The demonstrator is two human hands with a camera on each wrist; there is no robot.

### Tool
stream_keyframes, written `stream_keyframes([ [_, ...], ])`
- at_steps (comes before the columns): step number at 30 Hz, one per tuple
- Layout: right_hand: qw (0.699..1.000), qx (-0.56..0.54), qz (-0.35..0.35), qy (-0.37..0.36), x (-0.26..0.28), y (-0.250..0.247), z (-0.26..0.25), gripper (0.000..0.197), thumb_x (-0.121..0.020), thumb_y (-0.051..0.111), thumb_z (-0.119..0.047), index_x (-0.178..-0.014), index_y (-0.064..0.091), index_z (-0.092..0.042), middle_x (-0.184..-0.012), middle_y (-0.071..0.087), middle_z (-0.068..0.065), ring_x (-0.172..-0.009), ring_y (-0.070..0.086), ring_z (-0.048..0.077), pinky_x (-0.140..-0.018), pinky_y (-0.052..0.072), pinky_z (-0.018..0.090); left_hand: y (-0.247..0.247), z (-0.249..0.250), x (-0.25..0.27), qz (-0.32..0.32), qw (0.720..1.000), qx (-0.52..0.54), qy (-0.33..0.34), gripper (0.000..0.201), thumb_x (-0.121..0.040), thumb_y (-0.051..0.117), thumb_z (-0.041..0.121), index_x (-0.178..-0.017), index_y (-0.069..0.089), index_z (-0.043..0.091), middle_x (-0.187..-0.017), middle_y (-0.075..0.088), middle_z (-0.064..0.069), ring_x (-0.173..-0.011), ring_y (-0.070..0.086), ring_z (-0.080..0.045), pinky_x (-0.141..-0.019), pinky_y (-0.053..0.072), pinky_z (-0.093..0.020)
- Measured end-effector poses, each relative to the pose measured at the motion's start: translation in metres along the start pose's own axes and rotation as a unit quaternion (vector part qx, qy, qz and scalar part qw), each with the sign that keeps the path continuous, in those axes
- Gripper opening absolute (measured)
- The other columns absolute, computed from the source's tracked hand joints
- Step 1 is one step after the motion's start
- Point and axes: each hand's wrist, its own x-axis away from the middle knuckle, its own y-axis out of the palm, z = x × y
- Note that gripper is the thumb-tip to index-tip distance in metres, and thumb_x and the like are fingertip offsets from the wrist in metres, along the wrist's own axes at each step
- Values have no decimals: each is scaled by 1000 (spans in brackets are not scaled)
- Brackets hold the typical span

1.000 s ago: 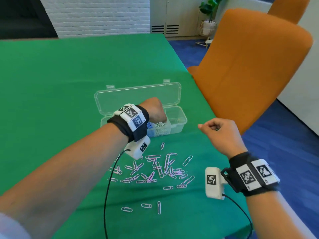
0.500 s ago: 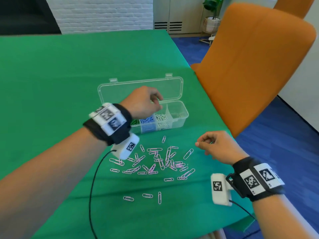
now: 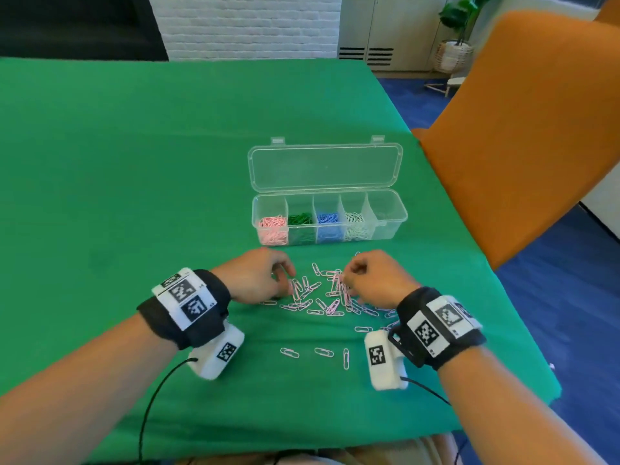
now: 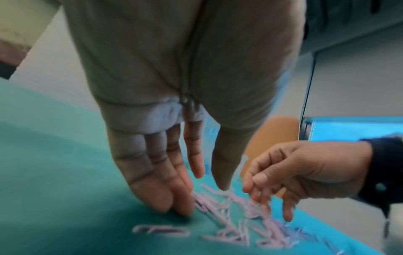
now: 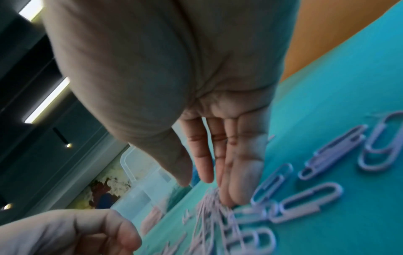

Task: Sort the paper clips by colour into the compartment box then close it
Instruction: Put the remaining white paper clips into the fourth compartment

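Now both hands [image 3: 258, 275] [image 3: 375, 280] at pink clips [image 3: 322, 297].

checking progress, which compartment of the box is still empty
The far-right compartment of the compartment box. The other four hold pink, green, blue and white clips; this one shows none.

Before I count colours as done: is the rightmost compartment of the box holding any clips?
No, the rightmost compartment of the compartment box looks empty in the head view.
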Motion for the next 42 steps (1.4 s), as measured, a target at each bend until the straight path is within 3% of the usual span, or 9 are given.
stream_keyframes([
  [4, 997, -9, 67, 27, 14, -33, 26, 14, -93, 65, -22, -81, 69, -15, -77, 69, 0, -79, 69, 21, -76, 59, 38, -14, -2, 25, 73, 997, 10, 24, 12, -88, 72, 30, -96, 64, 28, -94, 64, 12, -80, 61, -3, -69, 44, -19],
  [7, 988, 2, 73, 140, 35, -55, 63, 20, -93, 64, -23, -82, 65, -6, -74, 70, 15, -66, 70, 29, -63, 57, 38, -12, -18, 45, 7, 998, -49, -34, 13, -85, 75, 30, -82, 66, 21, -73, 71, 5, -60, 65, -3, -59, 46, -19],
  [10, 982, -10, 57, 180, 46, -42, 70, 23, -94, 64, -21, -77, 62, -5, -68, 69, 16, -60, 67, 29, -68, 60, 43, 15, -15, 50, -70, 994, -59, -63, 15, -85, 76, 27, -82, 62, 20, -68, 69, 4, -53, 66, -4, -55, 46, -21],
  [13, 988, -32, 53, 140, 37, -13, 50, 26, -92, 63, -19, -68, 63, -10, -61, 68, 9, -57, 66, 24, -72, 62, 45, 36, 8, 41, -50, 997, -47, -24, 17, -85, 76, 24, -83, 59, 22, -69, 68, 4, -54, 65, -5, -56, 46, -22],
  [20, 993, -95, 48, 40, 29, 6, 8, 13, -92, 67, -18, -79, 64, -17, -81, 71, 8, -84, 73, 26, -78, 61, 46, 37, 34, 21, 32, 996, 59, 50, 11, -87, 74, 22, -94, 66, 21, -81, 70, 5, -69, 65, -8, -65, 49, -21],
  [25, 992, -23, -89, 81, 67, -10, 21, 18, -85, 76, -19, -85, 63, -7, -68, 71, 11, -68, 72, 28, -67, 61, 41, 31, 14, 52, -96, 995, -33, 3, 24, -83, 77, 37, -93, 60, 24, -70, 72, 1, -53, 59, -6, -57, 46, -23],
  [28, 985, -44, -135, 98, 77, 20, 12, 22, -83, 78, -15, -88, 58, -9, -72, 71, 18, -67, 72, 28, -68, 60, 40, 49, 23, 52, -82, 993, -81, 15, 32, -80, 78, 43, -96, 56, 26, -66, 64, 4, -57, 56, -6, -58, 43, -26],
  [34, 977, -155, -134, 63, 65, 57, -9, 18, -87, 66, 0, -86, 54, -13, -70, 67, 11, -66, 70, 23, -65, 60, 35, 60, 50, 38, -31, 992, -112, 54, 9, -81, 61, 11, -87, 59, 18, -63, 51, 8, -73, 60, -20, -61, 43, -26],
  [42, 995, -82, -53, -13, 52, 37, 6, 13, -82, 76, -9, -82, 66, -17, -70, 63, -7, -60, 58, 3, -64, 56, 26, 43, 41, 28, 12, 995, -89, 38, 18, -88, 55, 14, -77, 69, 13, -72, 68, 2, -70, 65, -15, -66, 54, -28],
])
